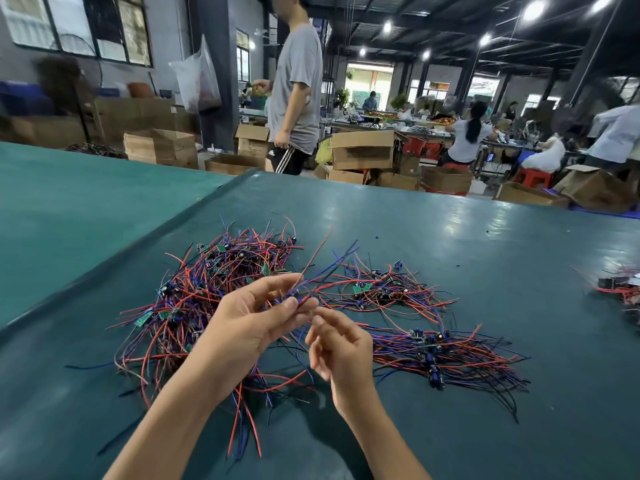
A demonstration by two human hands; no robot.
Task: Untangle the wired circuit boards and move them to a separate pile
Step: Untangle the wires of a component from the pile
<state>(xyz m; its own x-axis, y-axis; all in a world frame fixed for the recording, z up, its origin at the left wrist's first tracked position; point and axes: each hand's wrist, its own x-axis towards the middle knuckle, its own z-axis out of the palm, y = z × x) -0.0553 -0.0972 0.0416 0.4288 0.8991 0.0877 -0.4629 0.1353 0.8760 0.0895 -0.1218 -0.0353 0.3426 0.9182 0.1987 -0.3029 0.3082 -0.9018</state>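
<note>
Pinching left hand [256, 323]: is gripping a few red and blue wires [313, 258] between thumb and forefinger, palm turned up; the loose ends are rising away from the pinch, above the table.
Right hand [341, 344]: is hovering just beside the left thumb, fingers loosely curled and slightly blurred, grasping nothing that is showing.
Held board: cannot tell whether a circuit board is hanging at the pinch, as the fingers are covering that spot.
Large tangle [207, 289]: is lying on the table under and to the left of the left hand; red, blue and black wires are crossing every way, with small green boards [142, 318] showing among them.
Sorted bundle [443, 355]: is lying to the right of the right hand, its wires running roughly parallel and dark parts lining up along its middle.
Small pile [377, 289]: is lying beyond the right hand, near the large tangle.
Edge pile [620, 287]: is lying well apart at the right border, partly cut off.
Table [467, 237]: is carrying a dark green mat that is reflecting the ceiling lamps.
Cardboard boxes [362, 148]: are standing on the floor past the table.
Standing person [298, 91]: is facing left in a grey shirt, behind the table.
</note>
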